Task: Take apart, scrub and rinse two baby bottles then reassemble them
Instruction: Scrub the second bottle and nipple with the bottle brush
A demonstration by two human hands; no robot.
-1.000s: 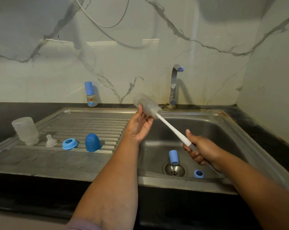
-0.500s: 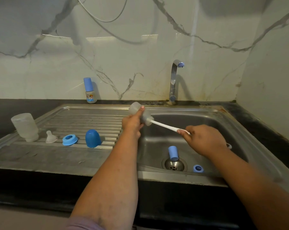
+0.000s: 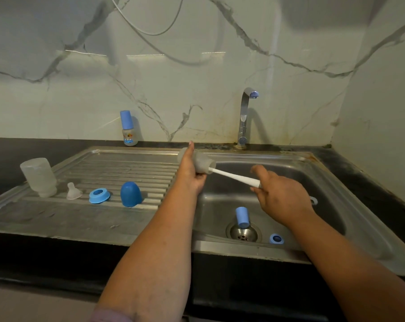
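Observation:
My left hand (image 3: 190,171) grips a small clear bottle body (image 3: 202,162), held sideways over the left edge of the sink basin (image 3: 331,182). A white brush handle (image 3: 234,176) sticks out of its mouth, and my right hand (image 3: 278,194) holds the handle's grey end. On the drainboard (image 3: 117,169) sit a larger clear bottle body (image 3: 39,176) upside down, a clear teat (image 3: 73,191), a blue ring (image 3: 99,195) and a dark blue cap (image 3: 130,194). In the basin lie a light blue cap (image 3: 242,217) over the drain and a small blue ring (image 3: 276,238).
A tap (image 3: 244,117) rises behind the basin, with no water running. A small capped bottle with a printed label (image 3: 128,128) stands on the dark counter by the marble wall. A white ring-shaped piece (image 3: 313,200) shows behind my right hand.
The bottle has dropped lower and tilted level. My right hand has pushed the brush further into it, so less of the white handle shows.

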